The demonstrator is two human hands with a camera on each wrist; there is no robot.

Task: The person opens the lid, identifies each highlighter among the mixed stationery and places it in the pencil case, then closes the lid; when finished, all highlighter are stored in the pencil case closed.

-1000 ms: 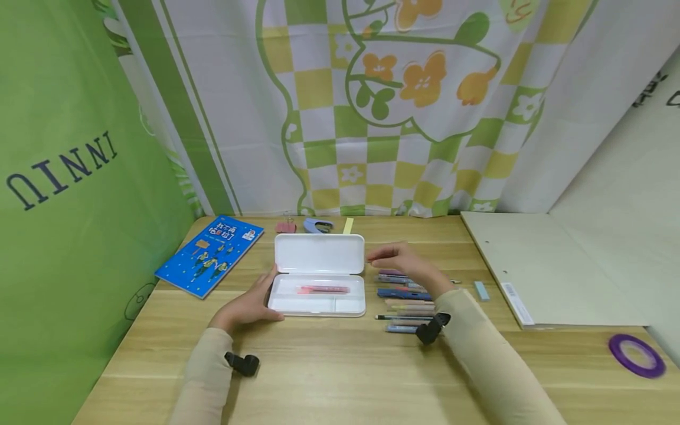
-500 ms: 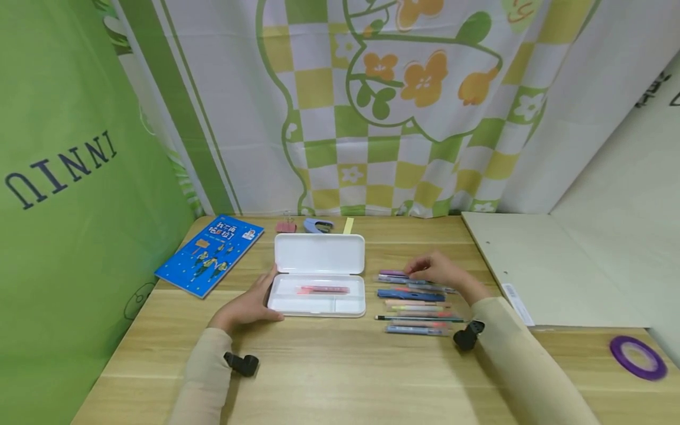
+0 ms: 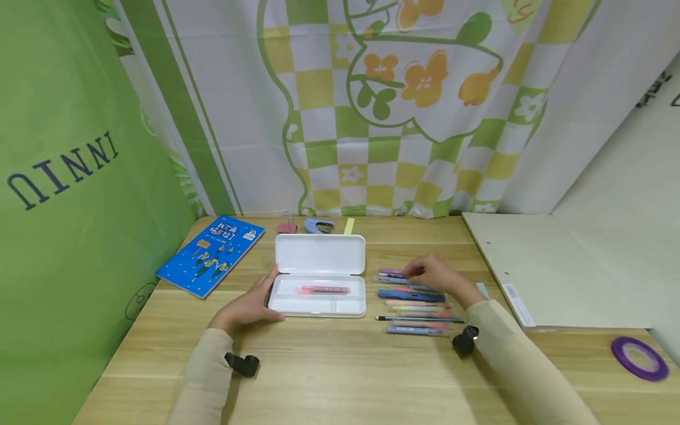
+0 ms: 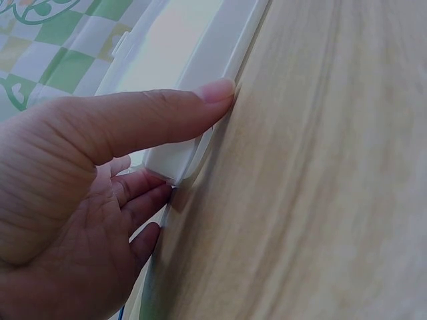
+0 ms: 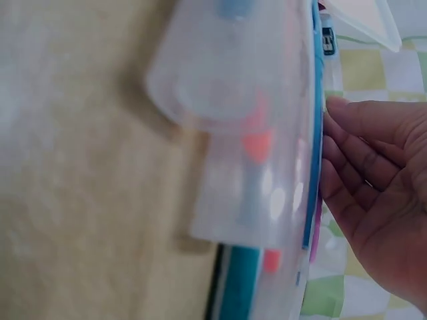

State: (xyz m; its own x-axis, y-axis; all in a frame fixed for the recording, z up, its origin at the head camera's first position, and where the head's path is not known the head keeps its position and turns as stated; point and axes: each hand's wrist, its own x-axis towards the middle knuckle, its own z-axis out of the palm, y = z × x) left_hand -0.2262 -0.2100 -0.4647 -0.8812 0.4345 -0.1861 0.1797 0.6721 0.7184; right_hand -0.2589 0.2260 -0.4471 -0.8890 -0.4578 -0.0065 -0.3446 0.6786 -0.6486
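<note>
An open white pencil case [image 3: 319,304] stands with its lid up at mid-table. A pinkish-red pen [image 3: 326,290] lies in its long upper compartment. My left hand [image 3: 249,307] holds the case's left end, thumb on the front edge and fingers behind the corner [image 4: 170,170]. To the right, several pens and a black pencil [image 3: 419,319] lie in a loose column. My right hand [image 3: 432,277] is at its far end, curled fingertips touching the pens near a purple pen [image 3: 390,271]. I cannot tell whether they pinch one. A blue pen [image 3: 411,295] lies nearer me.
Behind the case sit a pink binder clip [image 3: 287,227], a lilac stapler-like tool [image 3: 319,225] and a yellow strip [image 3: 349,226]. A blue book [image 3: 209,257] lies left. Right are a large cream board [image 3: 558,271], a light-blue block [image 3: 481,289] and a purple tape roll [image 3: 640,358].
My right hand has moved right, from beside the case's lid to the far pens, and has stayed there with only a slight shift since. The left hand keeps its hold.
</note>
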